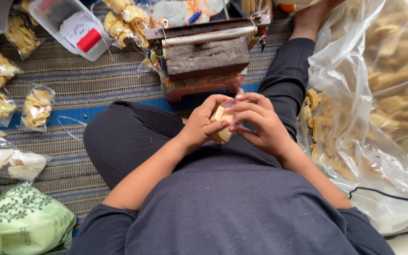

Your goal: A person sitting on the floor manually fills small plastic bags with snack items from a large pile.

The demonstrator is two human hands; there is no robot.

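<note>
I sit cross-legged on a striped woven mat. My left hand (203, 123) and my right hand (259, 122) meet above my lap, both closed around a small clear packet of yellow chips (222, 123). The packet's top edge sticks up between my fingertips. Just beyond my hands stands an old rusty heat sealer (206, 56) with a metal bar along its top. A very large clear plastic bag of yellow chips (383, 94) lies at my right side.
Several small filled chip packets (36, 108) lie on the mat (95, 80) to my left. A packet of white crackers (12, 163) and a green patterned bag (22, 222) sit lower left. A clear plastic box (69, 28) holding a red roll stands upper left.
</note>
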